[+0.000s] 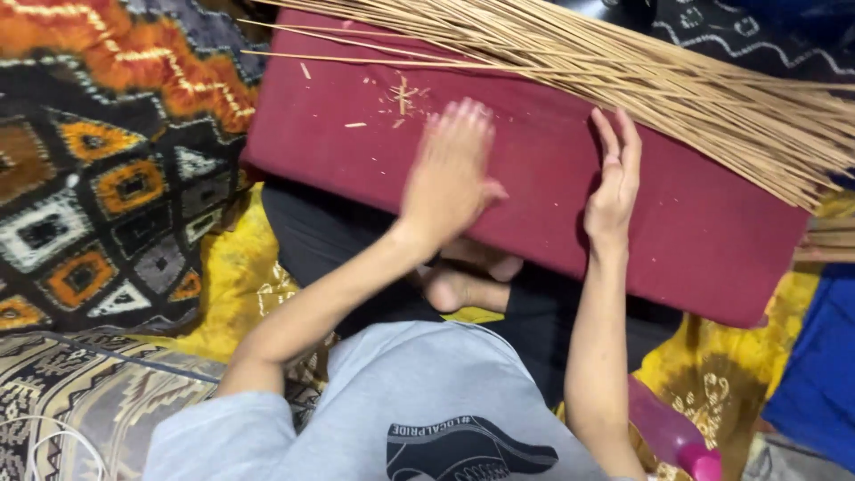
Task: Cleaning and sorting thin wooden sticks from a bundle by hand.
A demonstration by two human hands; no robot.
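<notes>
A person sits cross-legged with a flat, dark red cloth-covered cushion (534, 178) resting across the lap. The left hand (450, 169) lies palm down on the cushion's top, fingers stretched out and close together, pointing away from the body; it holds nothing, and its outline is blurred. The left forearm runs up from the lower left at a slant, elbow bent. The right hand (613, 183) stands on its edge on the cushion, fingers straight and pressed together, thumb side up, also holding nothing. The right forearm rises almost straight from the body to the wrist.

Just beyond the left fingertips a scatter of small pale splinters and shavings (398, 96) lies on the red cloth. A long bundle of thin tan bamboo sticks (641, 76) lies slantwise over the cushion's far edge, fanning out to the right, near the right fingertips but apart from them. Patterned orange, black and grey blankets (116, 151) cover the floor on the left, yellow cloth (236, 276) under the legs.
</notes>
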